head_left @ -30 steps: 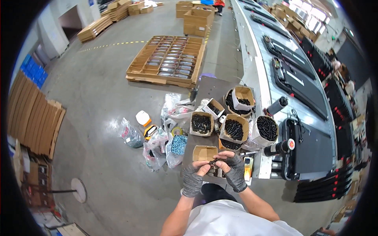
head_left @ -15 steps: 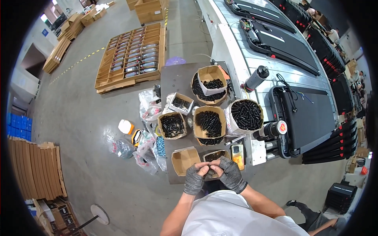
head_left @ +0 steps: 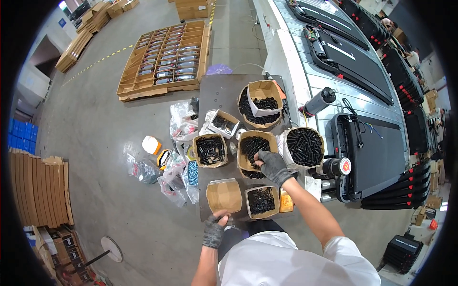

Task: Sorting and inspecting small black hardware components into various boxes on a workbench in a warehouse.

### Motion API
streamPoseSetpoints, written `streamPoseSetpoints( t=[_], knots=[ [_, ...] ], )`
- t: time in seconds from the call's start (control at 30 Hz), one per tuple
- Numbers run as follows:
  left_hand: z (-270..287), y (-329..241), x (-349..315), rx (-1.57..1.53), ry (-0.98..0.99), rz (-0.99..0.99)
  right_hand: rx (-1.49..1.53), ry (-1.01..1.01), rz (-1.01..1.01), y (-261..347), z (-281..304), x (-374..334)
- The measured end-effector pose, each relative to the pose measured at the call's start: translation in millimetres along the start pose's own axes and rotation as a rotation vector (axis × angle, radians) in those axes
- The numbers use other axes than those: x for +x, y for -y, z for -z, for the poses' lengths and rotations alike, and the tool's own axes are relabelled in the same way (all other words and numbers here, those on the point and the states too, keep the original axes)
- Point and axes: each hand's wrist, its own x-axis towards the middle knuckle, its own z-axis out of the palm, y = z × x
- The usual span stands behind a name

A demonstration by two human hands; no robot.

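My right hand [head_left: 273, 167], in a grey fingerless glove, reaches over the right side of a cardboard box of black bolts [head_left: 252, 144]. Its fingertips are drawn together at the bolts; what they hold is hidden. My left hand [head_left: 214, 231], gloved alike, is by the table's near edge, just below a cardboard box showing its brown bottom [head_left: 224, 195]. Thumb and fingers there are pressed together around something too small to name. Between my arms stands a box of small black ring-like parts [head_left: 262, 200]. More black bolts fill a box at left [head_left: 210, 150] and a bag-lined box at right [head_left: 304, 147].
At the table's back are nested boxes of black parts [head_left: 264, 99] and a small white box [head_left: 223, 124]. Along the right runs a conveyor with black treadmill-like frames [head_left: 369, 152] and a motor cylinder [head_left: 319, 101]. Plastic bags [head_left: 174, 178] lie left; a partitioned carton [head_left: 164, 59] lies beyond.
My hands, together over the near boxes before, have parted. The right has gone forward to the middle bolt box; the left has dropped back left. The ring-like parts' box is now uncovered.
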Motion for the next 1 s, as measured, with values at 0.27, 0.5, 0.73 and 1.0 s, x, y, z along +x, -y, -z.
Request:
streamPoseSetpoints(
  t=[0.27, 0.5, 0.73, 1.0],
  knots=[
    [24, 24, -45, -0.171, -0.209, 0.053, -0.061, 0.135, 0.137, -34, -37, 27],
    [13, 24, -57, -0.27, -0.232, 0.09, -0.229, 0.121, 0.087, -32, -32, 21],
    [40, 35, -65, -0.306, -0.26, 0.025, -0.253, -0.212, 0.228, 25, 7, 12],
    [58, 13, -120, -0.346, -0.295, -0.074, 0.216, 0.548, 0.409, 173, -78, -79]
  ],
)
